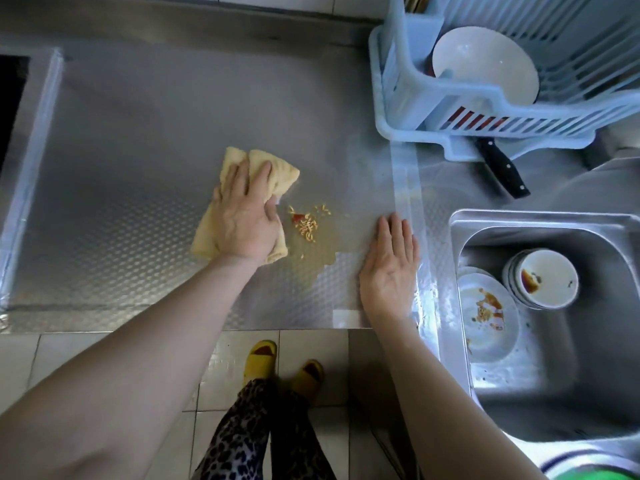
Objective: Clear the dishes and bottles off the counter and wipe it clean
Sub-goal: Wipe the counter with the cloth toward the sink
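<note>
My left hand [246, 216] presses flat on a folded yellow cloth [277, 176] in the middle of the steel counter [121, 188]. Just right of the cloth lie food scraps with a red bit [306, 225] in a brownish puddle [322, 251]. My right hand [391, 268] stands on its edge on the counter beside the puddle, fingers straight, holding nothing. In the sink [554, 358] at the right lie a dirty white plate [488, 317] and a stack of white bowls [543, 278] with sauce stains.
A pale blue dish rack [450, 98] at the back right holds a white bowl [485, 64]. A black-handled knife [498, 171] lies under its front edge. A dark opening [10, 98] is at the far left. The counter's front edge runs above the tiled floor.
</note>
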